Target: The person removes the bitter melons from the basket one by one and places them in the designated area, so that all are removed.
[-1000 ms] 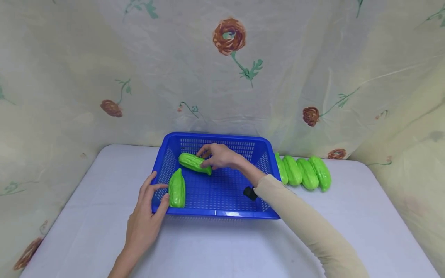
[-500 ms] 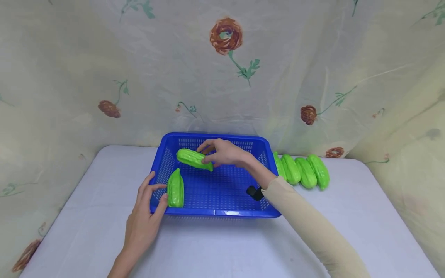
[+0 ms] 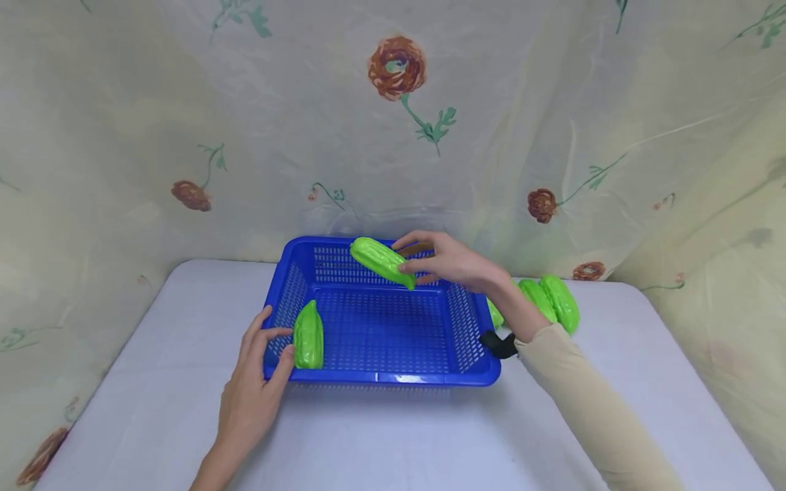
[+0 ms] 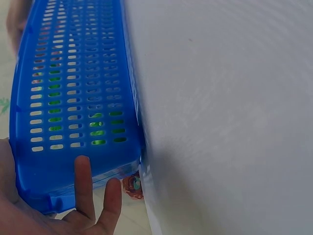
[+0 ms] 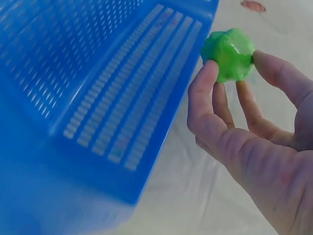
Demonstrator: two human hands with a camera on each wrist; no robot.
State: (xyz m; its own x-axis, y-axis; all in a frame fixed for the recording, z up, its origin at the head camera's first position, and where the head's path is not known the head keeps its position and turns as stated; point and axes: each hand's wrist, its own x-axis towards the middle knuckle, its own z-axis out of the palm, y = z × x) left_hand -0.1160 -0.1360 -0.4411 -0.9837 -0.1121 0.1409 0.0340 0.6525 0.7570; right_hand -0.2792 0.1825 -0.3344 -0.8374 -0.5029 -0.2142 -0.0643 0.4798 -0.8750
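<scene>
A blue plastic basket (image 3: 393, 378) with slotted walls stands on the table. My left hand (image 3: 248, 382) holds its front left corner, and in the left wrist view two fingers (image 4: 84, 186) lie along the outside wall. Inside the basket, close to that hand's thumb and index finger, lies one green ridged bitter melon (image 3: 309, 337). Between thumb and fingertips, my right hand (image 3: 445, 259) pinches another bitter melon (image 3: 381, 262) by its pointed end. That melon is raised and tilted, overlapping the basket's back rim in the head view. The right wrist view shows it end-on, beside the basket.
To the right of the basket, several more bitter melons (image 3: 559, 303) lie side by side on the white-covered table (image 3: 344, 443), partly hidden by the right forearm. A flowered curtain (image 3: 295, 136) hangs behind and at both sides. A black strap (image 3: 499, 345) is on the right wrist.
My right hand has lifted the second bitter melon off the basket floor and carried it up and to the right. The left hand and the other melon in the basket stay put.
</scene>
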